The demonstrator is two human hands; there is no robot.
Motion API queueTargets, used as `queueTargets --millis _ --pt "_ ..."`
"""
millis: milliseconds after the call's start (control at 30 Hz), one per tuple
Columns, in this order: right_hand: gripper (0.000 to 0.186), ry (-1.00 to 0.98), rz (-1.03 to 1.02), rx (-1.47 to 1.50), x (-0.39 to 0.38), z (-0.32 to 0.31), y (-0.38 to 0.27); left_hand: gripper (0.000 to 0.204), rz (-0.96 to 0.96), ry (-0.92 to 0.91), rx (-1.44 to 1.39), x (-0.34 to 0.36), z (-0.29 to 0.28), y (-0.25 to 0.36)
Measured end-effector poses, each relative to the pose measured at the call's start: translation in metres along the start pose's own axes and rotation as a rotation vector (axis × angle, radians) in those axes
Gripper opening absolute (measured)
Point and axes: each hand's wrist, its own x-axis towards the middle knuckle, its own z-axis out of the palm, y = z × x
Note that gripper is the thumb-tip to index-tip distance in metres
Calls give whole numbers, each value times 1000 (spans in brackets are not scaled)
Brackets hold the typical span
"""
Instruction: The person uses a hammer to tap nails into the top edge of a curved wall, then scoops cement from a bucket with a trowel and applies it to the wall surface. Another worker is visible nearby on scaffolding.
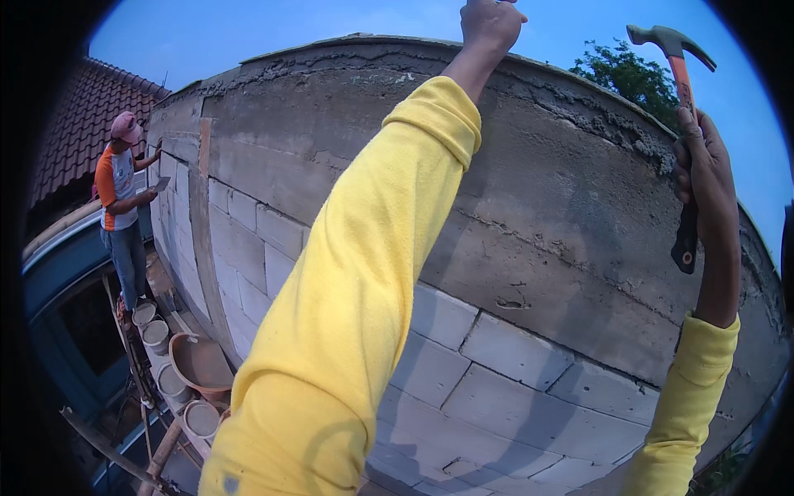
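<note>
My right hand (710, 165) is wrapped round the handle of a claw hammer (680, 76), raised at the right with its head up. The handle is orange and black, and the metal head stands out against the sky. High above the wall's top edge is my left hand (490, 26), its fingers closed. Whatever it may hold is too small or cut off by the picture's upper edge. Before me rises a wall (513, 240), grey concrete above and pale blocks below. Rough mortar runs along its upper edge.
At the left a person (122, 190) stands against the wall with a trowel (161, 184). Below, several buckets (201, 418) and an orange basin (201, 364) line a plank. Wooden poles (161, 457) stick up beside it. A tiled roof (83, 116) lies beyond.
</note>
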Motion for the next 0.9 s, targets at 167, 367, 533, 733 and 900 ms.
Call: queueTargets --millis 167,367,533,733,900 --pt "26 -66 408 433 -181 36 87 41 -396 -208 -343 -235 -16 47" --pt "37 -571 711 326 -445 42 126 79 -1337 -368 -570 -569 2 116" --pt "15 -1031 820 419 -545 28 124 83 -1775 -288 -580 -645 -38 190" --pt "9 -1133 1095 324 -548 34 114 72 -1776 -246 -526 -673 -39 201" --pt "14 -1062 1054 385 -543 45 108 64 -1742 48 -674 -705 -32 211"
